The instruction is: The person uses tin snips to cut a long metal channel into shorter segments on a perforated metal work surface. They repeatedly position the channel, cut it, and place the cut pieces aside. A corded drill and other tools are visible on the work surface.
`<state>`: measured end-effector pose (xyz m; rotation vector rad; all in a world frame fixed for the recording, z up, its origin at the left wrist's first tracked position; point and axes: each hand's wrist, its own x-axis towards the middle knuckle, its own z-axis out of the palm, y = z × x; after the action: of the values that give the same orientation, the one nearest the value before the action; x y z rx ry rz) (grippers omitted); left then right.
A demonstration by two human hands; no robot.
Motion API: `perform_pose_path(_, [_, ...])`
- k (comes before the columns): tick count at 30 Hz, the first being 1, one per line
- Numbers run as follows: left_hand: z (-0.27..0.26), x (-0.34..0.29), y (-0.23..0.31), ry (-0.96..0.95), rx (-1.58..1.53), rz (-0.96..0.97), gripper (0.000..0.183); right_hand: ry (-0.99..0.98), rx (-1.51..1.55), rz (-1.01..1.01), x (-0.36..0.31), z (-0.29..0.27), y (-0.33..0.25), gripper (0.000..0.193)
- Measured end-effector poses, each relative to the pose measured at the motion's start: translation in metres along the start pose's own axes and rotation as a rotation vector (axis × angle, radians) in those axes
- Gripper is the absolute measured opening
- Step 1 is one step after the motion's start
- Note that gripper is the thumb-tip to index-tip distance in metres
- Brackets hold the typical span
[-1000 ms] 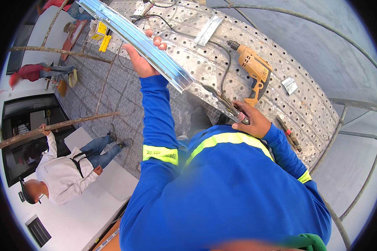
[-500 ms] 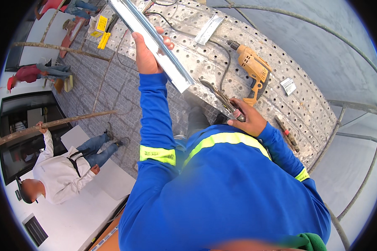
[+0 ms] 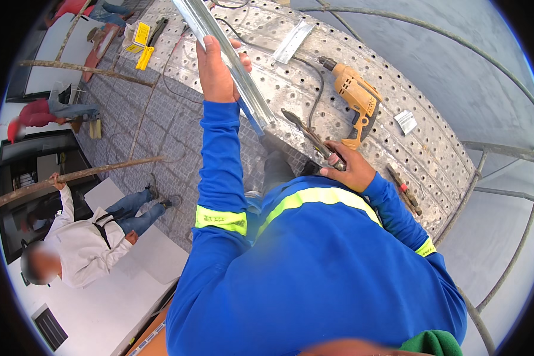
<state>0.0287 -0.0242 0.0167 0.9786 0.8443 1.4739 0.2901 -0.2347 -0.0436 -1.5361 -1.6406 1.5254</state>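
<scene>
Left edge: my metal channel (image 3: 243,86) slants down from the top of my view, its far end cut off, to the near left edge of the perforated tabletop (image 3: 430,163); its lower end is just beside the tip of my dark hand tool (image 3: 307,132), and whether they touch I cannot tell.
Left hand (image 3: 218,77): wrapped around the channel, thumb on one side, fingers on the other.
Right hand (image 3: 353,169): closed around the hand tool's handle, close to the drill (image 3: 357,92), with little room between.
Open room: bare, hole-dotted metal lies between the channel and the drill, crossed by a black cord (image 3: 321,89).
Surface: grey, scuffed metal, its far side curving in my view.
Room: paved ground (image 3: 178,130) on my left, a grey wall (image 3: 439,59) and metal tubes (image 3: 474,163) on my right.
Hand tools: two, one held, one lying (image 3: 404,190) to the right.
Drill count: one.
Loose metal pieces: two, a longer strip (image 3: 292,43) and a small one (image 3: 406,122).
Co-workers: three, on the left.
</scene>
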Motion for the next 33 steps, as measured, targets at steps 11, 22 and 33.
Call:
perform_pose_path(11, [0.004, 0.003, -0.001, 0.029, 0.059, -0.007, 0.052, 0.032, -0.021, -0.044, 0.001, 0.001, 0.009, 0.075])
perform_pose_path(22, [-0.028, 0.011, -0.019, -0.328, -0.38, -0.238, 0.071, -0.04, -0.092, -0.012, 0.005, -0.005, 0.001, 0.072])
perform_pose_path(33, [-0.016, 0.001, -0.035, -0.085, -0.183, -0.102, 0.058, 0.043, -0.068, -0.139, -0.006, -0.004, 0.009, 0.073])
